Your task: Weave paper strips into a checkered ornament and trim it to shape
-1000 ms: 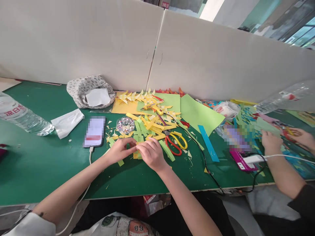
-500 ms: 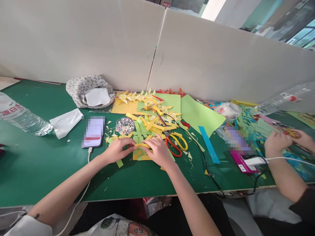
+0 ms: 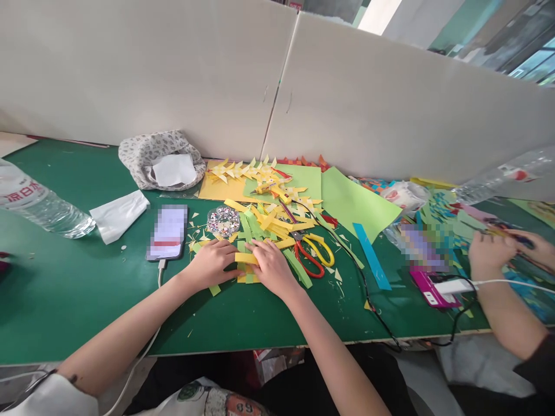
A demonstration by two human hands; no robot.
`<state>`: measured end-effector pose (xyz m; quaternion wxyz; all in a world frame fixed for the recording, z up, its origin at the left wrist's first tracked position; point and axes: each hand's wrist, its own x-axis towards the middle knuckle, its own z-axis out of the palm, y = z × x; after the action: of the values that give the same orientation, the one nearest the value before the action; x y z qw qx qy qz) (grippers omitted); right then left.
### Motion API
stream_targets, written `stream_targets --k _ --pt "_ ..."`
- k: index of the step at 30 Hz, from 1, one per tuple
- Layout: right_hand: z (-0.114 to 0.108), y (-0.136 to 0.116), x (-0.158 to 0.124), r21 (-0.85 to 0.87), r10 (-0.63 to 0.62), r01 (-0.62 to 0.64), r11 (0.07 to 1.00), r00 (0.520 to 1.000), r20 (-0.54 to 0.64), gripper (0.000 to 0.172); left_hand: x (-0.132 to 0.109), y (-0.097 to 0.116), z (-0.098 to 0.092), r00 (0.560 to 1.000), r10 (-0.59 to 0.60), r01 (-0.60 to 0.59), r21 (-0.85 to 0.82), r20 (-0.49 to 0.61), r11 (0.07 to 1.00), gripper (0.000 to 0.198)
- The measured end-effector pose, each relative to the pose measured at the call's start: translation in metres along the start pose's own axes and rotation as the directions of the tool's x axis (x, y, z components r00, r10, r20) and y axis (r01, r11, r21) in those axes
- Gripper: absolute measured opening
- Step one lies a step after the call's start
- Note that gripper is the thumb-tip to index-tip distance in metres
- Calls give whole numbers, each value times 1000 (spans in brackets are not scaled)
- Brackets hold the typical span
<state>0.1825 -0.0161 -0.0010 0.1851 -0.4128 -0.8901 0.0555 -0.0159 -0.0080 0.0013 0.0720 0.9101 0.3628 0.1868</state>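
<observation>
A yellow paper strip (image 3: 246,258) spans the gap between my two hands, bowed slightly upward. My left hand (image 3: 213,263) is closed on its left end, and the fingers of my right hand (image 3: 269,263) are closed at its right end. Under them lies a woven piece of yellow and green paper strips (image 3: 248,277), partly covered by the hands. Loose green strips (image 3: 250,226) and yellow strips (image 3: 277,221) lie just beyond. Scissors (image 3: 311,254) with one red and one yellow handle rest to the right of my right hand.
A phone (image 3: 167,231) on a white cable and a water bottle (image 3: 47,202) are at left. A yellow glue gun (image 3: 275,190) lies on paper, its black cord running right. A blue strip (image 3: 372,256) lies right of the scissors. Another person's hands (image 3: 494,254) work at far right.
My hands have come down flatter over the woven piece. The yellow strip between them now shows its broad face. The view has shifted slightly.
</observation>
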Motion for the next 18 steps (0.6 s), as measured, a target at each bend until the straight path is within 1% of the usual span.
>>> stream_targets --k 4,8,12,18 --pt "1 0 -3 -15 -9 10 1000 999 39 45 -1 1 0 1000 29 -29 16 8 999 30" --pt "3 0 -5 24 -11 11 1000 1000 24 45 -1 1 0 999 43 -43 11 -14 999 32" --pt "5 -1 -5 73 -7 9 997 1000 -28 41 0 0 1 999 46 -47 -4 -28 999 32" --pt "7 0 -6 44 15 -11 999 997 -72 30 0 0 1 1000 24 -23 9 -3 1000 33"
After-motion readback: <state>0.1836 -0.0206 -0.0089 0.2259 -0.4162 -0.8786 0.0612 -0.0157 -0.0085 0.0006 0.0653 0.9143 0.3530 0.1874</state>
